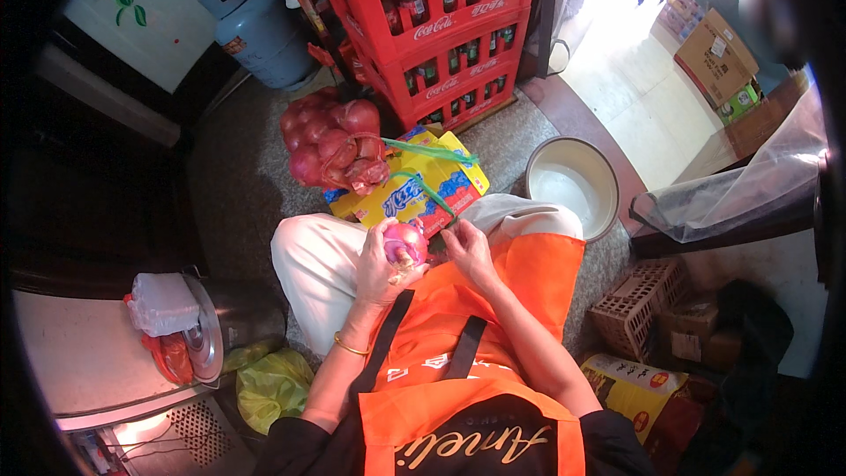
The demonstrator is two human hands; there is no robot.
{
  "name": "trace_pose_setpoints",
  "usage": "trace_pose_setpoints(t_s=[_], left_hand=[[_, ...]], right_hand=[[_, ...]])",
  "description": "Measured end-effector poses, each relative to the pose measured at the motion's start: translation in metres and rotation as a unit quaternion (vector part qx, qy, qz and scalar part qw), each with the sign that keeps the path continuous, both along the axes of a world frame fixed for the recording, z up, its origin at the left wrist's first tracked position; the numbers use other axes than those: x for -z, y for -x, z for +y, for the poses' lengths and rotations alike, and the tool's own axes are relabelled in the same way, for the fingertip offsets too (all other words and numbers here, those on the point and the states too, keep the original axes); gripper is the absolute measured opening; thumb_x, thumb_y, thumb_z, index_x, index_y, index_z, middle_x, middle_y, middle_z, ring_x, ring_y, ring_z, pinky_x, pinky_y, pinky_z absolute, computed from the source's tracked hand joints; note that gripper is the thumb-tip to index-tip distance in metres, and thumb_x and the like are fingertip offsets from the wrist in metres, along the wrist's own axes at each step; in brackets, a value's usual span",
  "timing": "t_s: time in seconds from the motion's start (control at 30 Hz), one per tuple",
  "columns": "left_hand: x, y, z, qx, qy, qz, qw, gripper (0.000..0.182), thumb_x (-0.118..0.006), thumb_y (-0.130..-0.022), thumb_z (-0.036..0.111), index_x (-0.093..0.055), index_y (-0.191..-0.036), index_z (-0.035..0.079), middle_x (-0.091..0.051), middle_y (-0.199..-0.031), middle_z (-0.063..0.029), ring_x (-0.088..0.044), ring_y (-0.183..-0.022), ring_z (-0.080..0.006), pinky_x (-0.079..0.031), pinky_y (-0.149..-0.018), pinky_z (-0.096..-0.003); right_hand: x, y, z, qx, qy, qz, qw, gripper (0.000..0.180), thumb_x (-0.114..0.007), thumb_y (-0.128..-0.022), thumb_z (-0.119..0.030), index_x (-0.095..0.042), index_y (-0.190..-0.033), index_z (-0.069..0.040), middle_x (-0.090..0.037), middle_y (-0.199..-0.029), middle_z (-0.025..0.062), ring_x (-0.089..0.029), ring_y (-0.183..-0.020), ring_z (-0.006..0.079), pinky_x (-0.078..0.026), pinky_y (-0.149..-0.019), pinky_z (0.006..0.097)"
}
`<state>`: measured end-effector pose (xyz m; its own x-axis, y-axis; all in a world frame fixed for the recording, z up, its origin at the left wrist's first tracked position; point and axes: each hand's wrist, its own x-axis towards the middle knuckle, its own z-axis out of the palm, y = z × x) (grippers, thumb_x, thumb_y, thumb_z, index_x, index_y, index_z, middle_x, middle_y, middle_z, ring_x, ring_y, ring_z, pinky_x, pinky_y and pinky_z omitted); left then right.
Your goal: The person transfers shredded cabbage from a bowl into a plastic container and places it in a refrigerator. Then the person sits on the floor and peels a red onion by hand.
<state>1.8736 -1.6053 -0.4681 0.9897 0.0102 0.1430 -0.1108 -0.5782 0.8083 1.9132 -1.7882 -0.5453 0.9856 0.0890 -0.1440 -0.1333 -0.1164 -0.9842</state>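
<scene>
My left hand (373,268) is wrapped around a red onion (404,242), whose dry pale root or stem end points toward me. Close by on the right, my right hand (470,252) has its fingers drawn together near the end of a green strap (426,190); whether it pinches anything is hidden. Beyond my hands, a yellow printed cardboard box (423,172) lies flattened or tipped on the floor. A red mesh bag of onions (334,139) rests at the box's far left corner.
A round basin (572,185) stands right of my knee. Stacked red Coca-Cola crates (436,46) holding bottles rise ahead, beside a blue gas cylinder (264,33). At left are a large metal pot (248,317) and a yellow-green plastic bag (274,387); at right, a plastic basket (638,307).
</scene>
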Motion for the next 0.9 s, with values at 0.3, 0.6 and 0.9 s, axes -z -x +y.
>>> trace_pose_setpoints(t_s=[0.3,0.6,0.9], left_hand=[[-0.006,-0.003,-0.003,0.029,-0.173,-0.014,0.984,0.072,-0.080,-0.067,0.028,-0.049,-0.126,0.002,-0.056,-0.123,-0.0183,-0.056,-0.113,-0.0384,-0.048,-0.096,-0.0445],[-0.006,-0.003,-0.004,0.043,-0.153,-0.019,0.987,0.068,-0.080,-0.065,0.024,-0.051,-0.122,0.002,-0.059,-0.113,-0.0176,-0.060,-0.103,-0.0383,-0.051,-0.090,-0.0443],[-0.018,0.003,0.008,0.032,0.021,-0.003,0.999,0.084,-0.090,-0.059,0.018,-0.047,-0.129,0.004,-0.058,-0.119,-0.0181,-0.060,-0.109,-0.0329,-0.050,-0.095,-0.0405]], right_hand=[[-0.057,0.012,0.014,-0.083,0.168,-0.254,0.949,0.028,-0.074,-0.079,-0.010,-0.064,-0.104,-0.003,-0.062,-0.089,0.0139,-0.064,-0.083,0.0324,-0.053,-0.072,0.0410],[-0.025,0.013,0.022,0.007,0.078,-0.192,0.978,0.008,-0.067,-0.087,-0.009,-0.065,-0.086,-0.001,-0.067,-0.078,0.0134,-0.064,-0.065,0.0204,-0.049,-0.057,0.0306],[0.050,0.003,-0.027,-0.089,0.202,0.015,0.975,0.010,-0.063,-0.084,-0.008,-0.066,-0.084,0.002,-0.068,-0.082,0.0210,-0.069,-0.076,0.0335,-0.055,-0.070,0.0413]])
